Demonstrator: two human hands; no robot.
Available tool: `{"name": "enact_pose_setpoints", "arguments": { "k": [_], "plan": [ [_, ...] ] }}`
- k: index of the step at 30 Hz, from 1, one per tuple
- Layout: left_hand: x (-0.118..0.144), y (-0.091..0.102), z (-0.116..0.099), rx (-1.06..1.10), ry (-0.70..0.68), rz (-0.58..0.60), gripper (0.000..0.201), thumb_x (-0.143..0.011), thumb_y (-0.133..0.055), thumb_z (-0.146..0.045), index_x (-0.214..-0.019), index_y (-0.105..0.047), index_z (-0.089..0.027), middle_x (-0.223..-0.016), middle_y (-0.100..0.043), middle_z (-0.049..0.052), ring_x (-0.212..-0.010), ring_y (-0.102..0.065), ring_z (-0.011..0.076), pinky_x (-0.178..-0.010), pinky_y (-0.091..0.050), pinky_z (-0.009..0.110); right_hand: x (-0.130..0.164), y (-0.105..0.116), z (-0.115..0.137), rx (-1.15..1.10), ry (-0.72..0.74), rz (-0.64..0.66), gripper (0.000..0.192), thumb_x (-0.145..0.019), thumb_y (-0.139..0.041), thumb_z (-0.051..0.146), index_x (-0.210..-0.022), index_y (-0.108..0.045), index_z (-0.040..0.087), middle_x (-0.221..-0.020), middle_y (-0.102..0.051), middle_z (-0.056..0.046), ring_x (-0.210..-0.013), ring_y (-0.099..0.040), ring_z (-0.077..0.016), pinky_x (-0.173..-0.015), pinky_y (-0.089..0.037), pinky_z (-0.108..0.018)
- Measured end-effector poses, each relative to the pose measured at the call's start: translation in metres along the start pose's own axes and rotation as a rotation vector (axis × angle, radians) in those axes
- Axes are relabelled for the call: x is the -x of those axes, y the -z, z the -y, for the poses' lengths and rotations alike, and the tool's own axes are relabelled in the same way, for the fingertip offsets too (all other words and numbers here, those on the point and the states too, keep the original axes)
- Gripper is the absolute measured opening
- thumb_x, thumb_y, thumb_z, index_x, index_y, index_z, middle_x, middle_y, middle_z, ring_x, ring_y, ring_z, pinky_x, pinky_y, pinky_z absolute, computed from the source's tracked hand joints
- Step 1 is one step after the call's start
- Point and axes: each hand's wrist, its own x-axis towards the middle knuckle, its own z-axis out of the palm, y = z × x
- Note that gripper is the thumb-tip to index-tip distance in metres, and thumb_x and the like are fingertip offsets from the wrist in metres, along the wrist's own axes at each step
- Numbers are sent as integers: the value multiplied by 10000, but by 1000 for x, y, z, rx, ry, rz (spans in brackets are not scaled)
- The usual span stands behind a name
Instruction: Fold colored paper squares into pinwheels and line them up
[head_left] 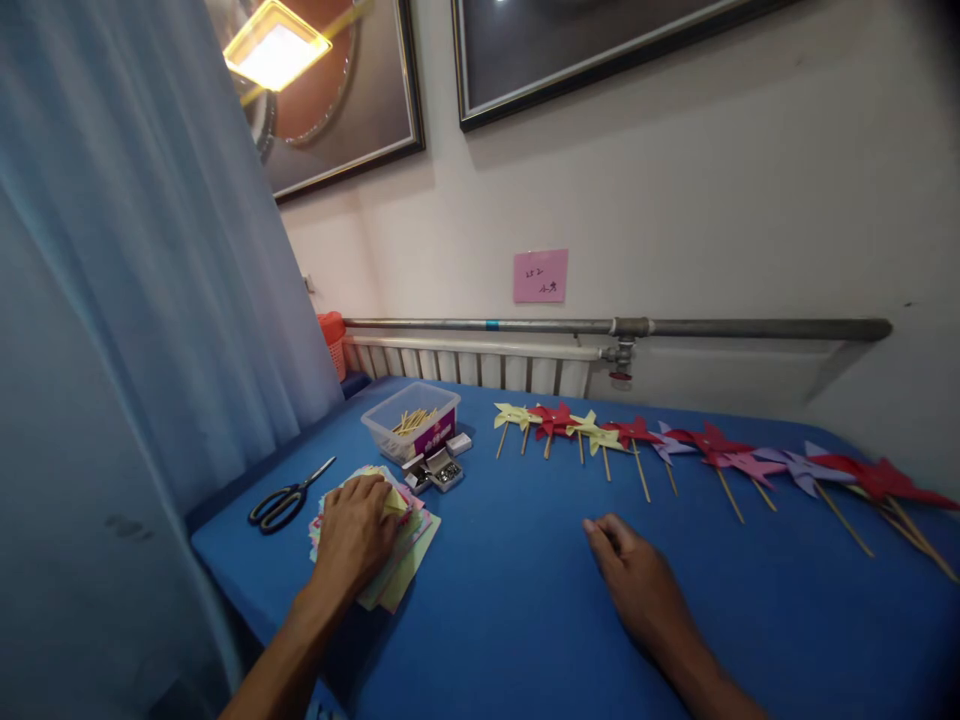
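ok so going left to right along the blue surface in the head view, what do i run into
Black-handled scissors → left hand on a stack of coloured paper → plastic tub of wooden sticks → leftmost pale yellow pinwheel → right hand → rightmost red pinwheel

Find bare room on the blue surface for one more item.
The blue surface is bare between the left hand and right hand, and right of the right hand, below the pinwheels. Crowded: the left, with paper stack, tub and scissors.

The curtain (161, 250) and bed-like blue table (495, 580) suggest a clinic.
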Motion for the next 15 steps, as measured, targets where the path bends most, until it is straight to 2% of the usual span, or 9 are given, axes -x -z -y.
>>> {"name": "enact_pose_setpoints", "arguments": {
  "k": [4,7,10,13,15],
  "plan": [
    [-4,-2,-3,19,76,55,268,-915,-445,-212,-791,-682,-201,-954,-740,84,-956,-637,264,-836,-393,386,1,2,2,-11,-5,8,425,-879,-407,593,-625,-407,252,-545,-381,60,-523,-404,-148,-532,-327,-271],
    [-4,-7,4,112,112,-43,280,-909,-455,-226,-742,-679,-201,-879,-740,70,-877,-640,244,-802,-413,359,2,2,4,-17,2,4,422,-881,-410,588,-623,-401,254,-538,-376,62,-518,-396,-148,-527,-326,-273],
    [-6,-3,15,315,207,-322,246,-899,-490,-292,-843,-712,-201,-927,-747,63,-884,-650,230,-828,-452,344,2,2,4,-27,16,-8,413,-889,-416,574,-625,-398,257,-526,-369,64,-504,-386,-147,-515,-321,-274],
    [-14,16,17,521,435,-669,279,-877,-542,-391,-910,-721,-181,-891,-730,49,-832,-648,204,-811,-478,321,1,1,3,-36,19,-11,418,-896,-415,571,-620,-400,256,-522,-367,62,-502,-386,-147,-508,-320,-272],
    [-22,30,9,686,588,-815,293,-839,-594,-422,-930,-721,-174,-836,-709,24,-764,-631,177,-757,-482,295,0,0,1,-36,15,-12,422,-896,-420,575,-622,-407,254,-529,-375,59,-509,-397,-149,-513,-322,-271]
  ]
}}
